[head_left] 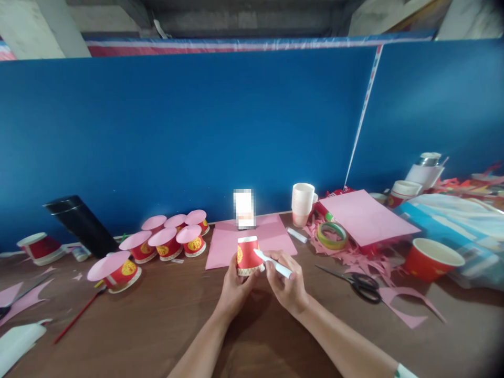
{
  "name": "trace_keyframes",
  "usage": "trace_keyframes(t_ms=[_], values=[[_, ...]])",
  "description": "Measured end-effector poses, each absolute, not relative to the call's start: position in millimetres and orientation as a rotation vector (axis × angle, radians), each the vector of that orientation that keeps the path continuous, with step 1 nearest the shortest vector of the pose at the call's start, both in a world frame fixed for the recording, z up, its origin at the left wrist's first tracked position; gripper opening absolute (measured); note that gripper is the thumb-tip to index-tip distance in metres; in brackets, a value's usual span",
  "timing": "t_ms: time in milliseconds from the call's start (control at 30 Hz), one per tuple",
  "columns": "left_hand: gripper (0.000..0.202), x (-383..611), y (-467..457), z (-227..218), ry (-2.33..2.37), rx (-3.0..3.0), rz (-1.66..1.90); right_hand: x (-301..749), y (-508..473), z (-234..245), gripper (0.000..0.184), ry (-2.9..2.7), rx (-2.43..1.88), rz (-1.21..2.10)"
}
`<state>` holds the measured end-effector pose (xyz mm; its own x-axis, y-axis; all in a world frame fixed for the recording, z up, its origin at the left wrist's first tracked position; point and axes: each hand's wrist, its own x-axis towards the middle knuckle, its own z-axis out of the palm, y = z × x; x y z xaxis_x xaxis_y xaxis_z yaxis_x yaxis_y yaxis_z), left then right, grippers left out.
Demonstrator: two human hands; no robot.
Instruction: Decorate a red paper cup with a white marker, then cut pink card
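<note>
**Pen [281, 268] in one hand, red paper cup [251, 255] in the other**

From where I stand, the left hand [235, 289] has its fingers and thumb curled around the lower part of the red paper cup, which sits upside down in the grip, narrow white end up and a zigzag band along the wide rim. Just beside it, the right hand [287, 283] pinches the white pen, its tip pointed at the cup's side; I can't tell whether it touches.

Directly beyond both hands, pink paper [222, 241] lies on the worktop [157, 325]. To the left of the left hand stand seven cups topped with pink discs [189, 232], the nearest set apart from the others, and close to that one lies a red-handled brush [79, 317]. A black flask [84, 226] leans farther out that way.

Past the right hand, a small white cylinder [297, 235] lies near a stack of white cups [303, 202]. To that hand's right are a roll of tape [318, 236] on pink scraps, black-handled scissors [366, 287] and, farther off, an orange-red cup [429, 265] with its mouth up.
</note>
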<state>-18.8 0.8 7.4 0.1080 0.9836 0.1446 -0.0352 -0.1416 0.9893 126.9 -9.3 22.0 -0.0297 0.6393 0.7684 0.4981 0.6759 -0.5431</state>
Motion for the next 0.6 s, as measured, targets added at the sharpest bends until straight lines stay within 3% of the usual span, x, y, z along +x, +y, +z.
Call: trace_keyframes(t_ms=[600], values=[[0.064,-17.1,0.0,6.3,1.038,1.407,1.232,127.3,-7.8,20.7,0.018,-1.674,-0.937,0.119]])
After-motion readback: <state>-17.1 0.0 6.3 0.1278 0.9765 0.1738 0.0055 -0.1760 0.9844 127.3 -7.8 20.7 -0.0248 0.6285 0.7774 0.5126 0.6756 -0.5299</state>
